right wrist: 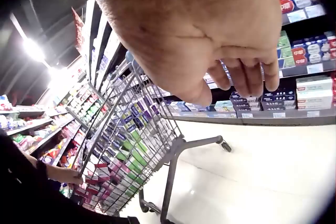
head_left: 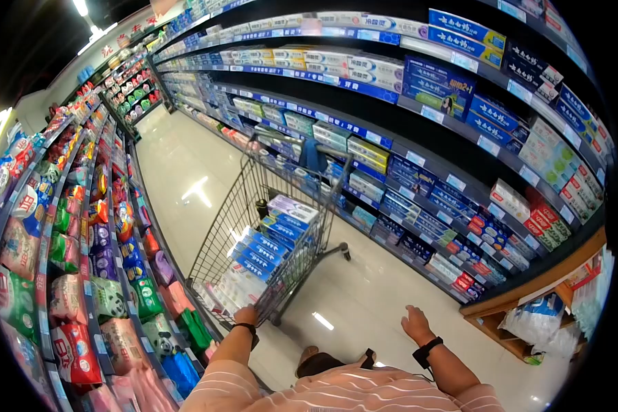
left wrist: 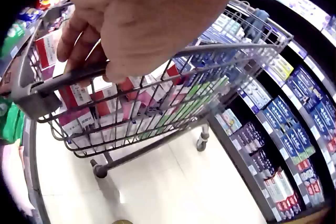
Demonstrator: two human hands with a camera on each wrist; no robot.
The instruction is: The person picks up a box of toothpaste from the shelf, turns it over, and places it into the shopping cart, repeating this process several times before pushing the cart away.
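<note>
Grey cart handle (left wrist: 60,80) is gripped by the left hand's (head_left: 246,316) curled fingers; the right hand (head_left: 417,325) is held apart, fingers loosely bent, unloaded. Boxes (head_left: 261,253) are carried in the cart (left wrist: 226,49), beside stocked shelves (head_left: 360,87).

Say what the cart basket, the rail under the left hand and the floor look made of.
Cart basket: probably metal wire, grey; thin bars in an open grid.
Rail: dark grey, fairly matte; thick, smooth, meeting a chunky corner. Plastic or coated metal, can't tell.
Floor: likely polished tile; glossy, with bright reflections and faint seams.
</note>
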